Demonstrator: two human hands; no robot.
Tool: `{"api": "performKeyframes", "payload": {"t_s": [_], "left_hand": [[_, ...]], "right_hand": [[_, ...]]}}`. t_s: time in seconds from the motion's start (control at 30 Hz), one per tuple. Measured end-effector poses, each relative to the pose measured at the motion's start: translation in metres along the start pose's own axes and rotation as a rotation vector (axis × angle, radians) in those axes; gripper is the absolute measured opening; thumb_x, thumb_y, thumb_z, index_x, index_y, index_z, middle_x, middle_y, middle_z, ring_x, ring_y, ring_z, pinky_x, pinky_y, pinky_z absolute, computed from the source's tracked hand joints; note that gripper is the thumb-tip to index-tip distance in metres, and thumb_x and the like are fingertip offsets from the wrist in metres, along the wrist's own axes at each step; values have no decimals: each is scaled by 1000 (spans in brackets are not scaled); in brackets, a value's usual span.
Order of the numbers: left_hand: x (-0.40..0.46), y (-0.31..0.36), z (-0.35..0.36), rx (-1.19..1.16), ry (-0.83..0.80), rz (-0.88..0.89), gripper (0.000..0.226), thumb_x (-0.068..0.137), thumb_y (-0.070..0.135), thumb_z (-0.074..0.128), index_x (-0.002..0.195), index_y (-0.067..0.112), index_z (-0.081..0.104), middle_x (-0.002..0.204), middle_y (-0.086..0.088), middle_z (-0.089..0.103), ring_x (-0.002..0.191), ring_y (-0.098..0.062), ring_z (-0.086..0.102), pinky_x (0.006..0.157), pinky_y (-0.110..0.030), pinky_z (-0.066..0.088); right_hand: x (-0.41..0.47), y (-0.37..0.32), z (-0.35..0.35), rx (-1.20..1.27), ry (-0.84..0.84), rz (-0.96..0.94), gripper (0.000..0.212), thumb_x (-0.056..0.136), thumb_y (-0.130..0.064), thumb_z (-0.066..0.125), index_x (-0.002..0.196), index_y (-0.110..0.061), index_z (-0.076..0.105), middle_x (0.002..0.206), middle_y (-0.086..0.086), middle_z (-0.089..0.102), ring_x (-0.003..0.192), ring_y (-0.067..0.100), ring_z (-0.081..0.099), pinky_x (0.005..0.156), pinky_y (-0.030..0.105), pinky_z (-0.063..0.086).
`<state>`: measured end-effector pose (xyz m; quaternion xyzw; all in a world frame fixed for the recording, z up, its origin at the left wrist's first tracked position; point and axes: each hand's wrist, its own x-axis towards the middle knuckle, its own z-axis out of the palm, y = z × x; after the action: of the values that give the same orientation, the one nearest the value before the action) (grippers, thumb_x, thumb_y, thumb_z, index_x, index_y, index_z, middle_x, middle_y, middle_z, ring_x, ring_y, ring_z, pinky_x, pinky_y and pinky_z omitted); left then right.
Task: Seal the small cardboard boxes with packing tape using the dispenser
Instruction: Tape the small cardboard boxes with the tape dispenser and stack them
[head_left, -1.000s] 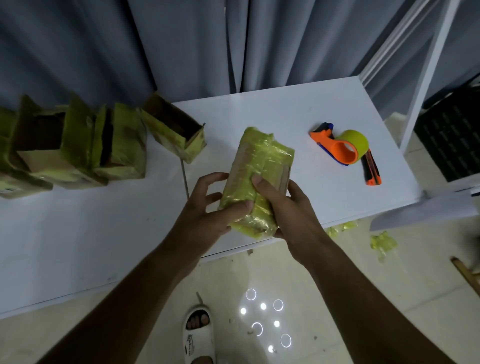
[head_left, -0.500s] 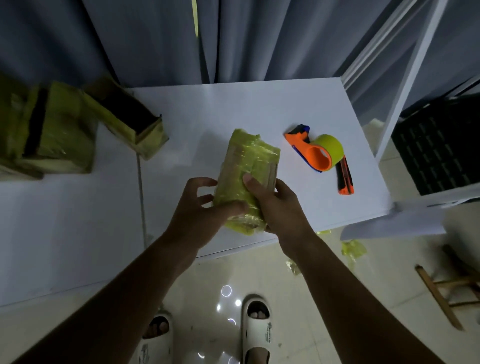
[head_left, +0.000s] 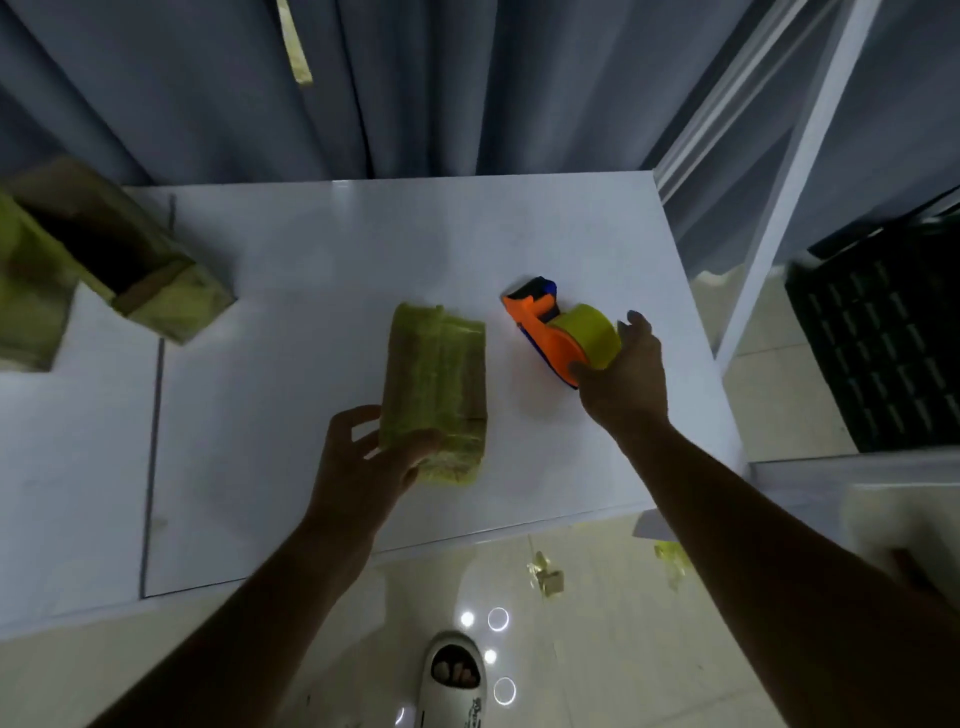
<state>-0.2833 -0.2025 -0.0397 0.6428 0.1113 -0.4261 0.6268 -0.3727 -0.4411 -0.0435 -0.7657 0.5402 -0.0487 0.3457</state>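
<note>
On the white tabletop (head_left: 311, 249), near its middle, a small cardboard box (head_left: 436, 384) wrapped in yellow-green tape is lying lengthwise, one end pointing to the far edge and the other toward the person. The left hand (head_left: 363, 457) is grasping the near left corner of that box, thumb lying across its top and the other fingers spread along its left side. Just to the right of the box, the orange tape dispenser (head_left: 545, 338) with its yellow roll is resting on the tabletop, its blue-tipped end pointing far and left. The right hand (head_left: 623, 379) is curling its grip around the roll end of the dispenser, fingers wrapping the far right side and thumb pressing the near edge. At the far left, an open cardboard box (head_left: 130, 260) is sitting tilted, its dark inside showing. Grey curtains (head_left: 415, 88) are hanging behind. Scraps of yellow tape (head_left: 545, 577) are lying on the floor beside a white slipper (head_left: 452, 686).
</note>
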Motion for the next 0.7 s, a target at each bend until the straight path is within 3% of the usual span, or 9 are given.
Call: {"api": "performKeyframes", "payload": {"t_s": [0.07, 0.23, 0.33, 0.43, 0.53, 0.7], "left_hand": [[3, -7, 12, -2, 13, 2, 80, 50, 26, 85, 122, 25, 50, 122, -9, 64, 106, -26, 70, 81, -31, 60], [6, -28, 35, -1, 4, -7, 83, 54, 25, 89, 125, 27, 45, 129, -11, 60, 112, -26, 67, 93, -38, 57], [9, -37, 46, 68, 20, 20, 78, 59, 26, 88, 123, 28, 44, 126, -9, 61, 112, -25, 66, 91, -40, 57], [11, -41, 53, 172, 15, 46, 79, 63, 35, 85, 126, 29, 39, 126, -4, 57, 112, -21, 63, 89, -39, 58], [13, -47, 62, 302, 8, 94, 70, 77, 29, 86, 125, 31, 36, 122, 3, 56, 98, -7, 65, 70, -21, 58], [15, -50, 82, 434, 36, 72, 68, 77, 34, 85, 115, 37, 29, 123, 0, 57, 106, -18, 62, 89, -46, 58]], "right_hand": [[16, 9, 1, -57, -57, 9, 84, 81, -21, 73, 149, -8, 25, 146, 14, 43, 132, 33, 45, 105, 43, 43], [29, 23, 3, -212, -10, 4, 60, 79, -38, 69, 129, -12, 48, 133, 10, 56, 112, 37, 57, 85, 44, 50], [34, 21, -2, -119, 8, 30, 48, 74, -47, 68, 110, -17, 59, 103, 6, 65, 99, 32, 58, 71, 33, 47], [38, 13, -22, 101, 25, 98, 31, 76, -46, 70, 79, -17, 61, 70, -4, 61, 73, 19, 59, 56, 24, 37], [32, 0, -49, 438, 0, 267, 34, 72, -52, 74, 78, -20, 64, 75, -1, 66, 75, 16, 63, 68, 30, 49], [18, -14, -91, 769, -92, 442, 31, 74, -49, 76, 88, -27, 58, 91, -1, 72, 82, 15, 73, 63, 29, 50]]}}
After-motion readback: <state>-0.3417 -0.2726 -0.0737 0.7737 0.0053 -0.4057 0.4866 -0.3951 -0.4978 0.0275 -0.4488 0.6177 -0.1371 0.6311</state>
